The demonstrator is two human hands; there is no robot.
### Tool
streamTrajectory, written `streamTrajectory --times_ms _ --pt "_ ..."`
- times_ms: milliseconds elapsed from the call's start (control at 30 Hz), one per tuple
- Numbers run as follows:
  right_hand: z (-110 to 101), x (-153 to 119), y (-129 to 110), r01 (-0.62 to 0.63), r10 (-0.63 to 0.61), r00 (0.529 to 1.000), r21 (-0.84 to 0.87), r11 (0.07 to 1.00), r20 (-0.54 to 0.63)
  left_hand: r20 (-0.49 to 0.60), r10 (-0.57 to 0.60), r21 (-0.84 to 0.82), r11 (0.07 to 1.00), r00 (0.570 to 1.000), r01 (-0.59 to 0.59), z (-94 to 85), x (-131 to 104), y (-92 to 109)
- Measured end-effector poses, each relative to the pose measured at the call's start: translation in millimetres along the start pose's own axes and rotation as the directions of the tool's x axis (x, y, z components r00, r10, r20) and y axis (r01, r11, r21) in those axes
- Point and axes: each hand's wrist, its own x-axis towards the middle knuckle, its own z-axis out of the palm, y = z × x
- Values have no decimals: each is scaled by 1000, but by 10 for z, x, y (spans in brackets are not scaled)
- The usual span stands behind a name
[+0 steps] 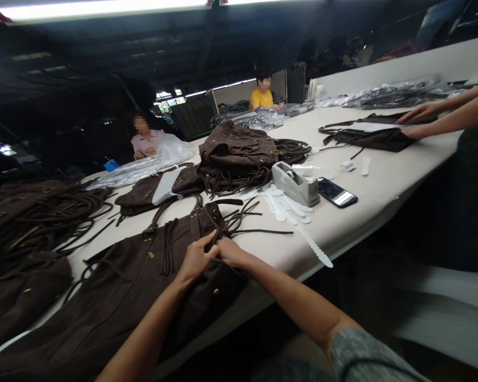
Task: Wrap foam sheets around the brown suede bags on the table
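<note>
A large dark brown handbag (pixel 131 281) with gold studs, straps and long tassels lies on the table in front of me. My left hand (pixel 197 260) is closed on the bag near its right end, thumb and forefinger pinching the fabric. Right beside it my right hand (pixel 229 251) grips the same end of the bag, its fingertips partly hidden in the folds. Loose brown cords stick out past my hands over the tabletop.
Brown bags are piled at centre (pixel 239 154) and left (pixel 24 223). A tape dispenser (pixel 297 183), white plastic strips (pixel 281 207) and a phone (pixel 336 192) are on the table (pixel 366 196). Co-worker's hands (pixel 422 119) touch another bag at right. Two people sit across.
</note>
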Motion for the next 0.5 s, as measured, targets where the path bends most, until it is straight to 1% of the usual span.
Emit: streamTrajectory --times_ms 100,200,267,333,400,467,500 --pt "-75 88 -18 -57 57 998 20 998 -5 64 36 -73 997 997 -31 23 -43 -82" --pt "-231 236 -76 -121 123 992 104 987 -17 120 43 -102 994 992 -31 82 -101 -107" --pt "-373 318 -143 -155 159 987 169 973 -12 149 8 -59 998 989 0 126 -153 -88" --pt "-506 368 -223 -179 182 983 219 959 6 161 -29 20 999 987 27 158 -206 -53" --pt "-588 397 -300 -189 187 982 259 947 33 164 -44 87 996 986 30 173 -245 -23" --pt "-590 430 -357 -187 180 982 233 954 51 161 -46 111 993 986 28 175 -264 -12" --pt "-563 456 -376 -175 174 985 158 972 21 159 -40 105 994 986 24 175 -268 -15"
